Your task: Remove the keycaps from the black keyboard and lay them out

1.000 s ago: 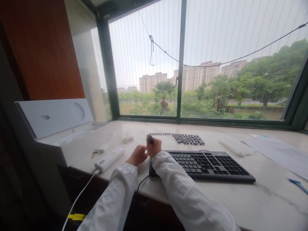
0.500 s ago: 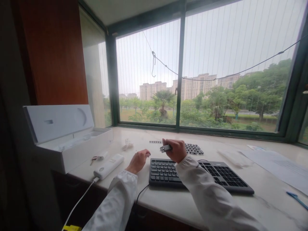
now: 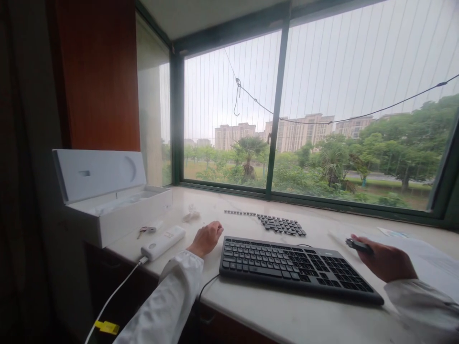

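On a pale, marbled surface beneath a window, a dark keyboard lies at a slant in front of the person. Its left block carries keycaps, while its right-hand sections show bare sockets. Between the keyboard and the window, loose keycaps lie in a tight cluster, with a thin row of small dark pieces running out to the left.

The left hand is just beside the keyboard's far left corner, its fingers curled and drawn together; whether they pinch something small cannot be told from this view. The right hand, out past the keyboard's right end, is closed around a short dark tool whose tip points left. White papers lie behind and beside that hand.

To the left of the left hand lies a white oblong device with a white cable plugged into its near end; a yellow tag is on the cable. Farther left stands an open white box, its lid tilted back.
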The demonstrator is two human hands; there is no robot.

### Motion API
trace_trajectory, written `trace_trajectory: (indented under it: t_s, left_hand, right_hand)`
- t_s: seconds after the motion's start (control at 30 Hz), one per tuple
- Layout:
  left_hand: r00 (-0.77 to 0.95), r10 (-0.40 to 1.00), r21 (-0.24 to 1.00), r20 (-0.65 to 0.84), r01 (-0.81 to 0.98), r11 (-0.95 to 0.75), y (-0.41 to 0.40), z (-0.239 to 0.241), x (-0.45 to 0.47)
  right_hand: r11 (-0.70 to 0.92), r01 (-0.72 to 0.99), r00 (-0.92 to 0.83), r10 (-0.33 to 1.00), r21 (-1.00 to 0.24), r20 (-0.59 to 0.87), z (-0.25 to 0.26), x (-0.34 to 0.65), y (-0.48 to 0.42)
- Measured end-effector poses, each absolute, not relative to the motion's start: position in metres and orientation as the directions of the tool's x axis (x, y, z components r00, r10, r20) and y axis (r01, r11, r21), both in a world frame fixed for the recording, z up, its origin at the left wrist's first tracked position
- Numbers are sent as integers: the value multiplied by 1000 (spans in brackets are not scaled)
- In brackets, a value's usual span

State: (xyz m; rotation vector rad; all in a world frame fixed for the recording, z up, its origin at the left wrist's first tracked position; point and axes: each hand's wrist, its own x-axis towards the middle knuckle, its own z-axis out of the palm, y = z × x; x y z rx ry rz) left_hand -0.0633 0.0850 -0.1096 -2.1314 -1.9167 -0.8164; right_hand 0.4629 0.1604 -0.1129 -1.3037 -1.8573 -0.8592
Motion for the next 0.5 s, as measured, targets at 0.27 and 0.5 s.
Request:
trace_trajectory:
  t_s: [0.27, 0.5]
  left_hand:
    - [74, 862, 200, 501, 960, -198, 86, -107, -65]
    - [113, 829, 101, 548, 975, -199, 119, -88, -72]
  right_hand:
    - [185, 983, -122, 603, 11, 788, -134, 494, 170]
    - [234, 968, -127, 764, -89, 633, -120, 479, 162]
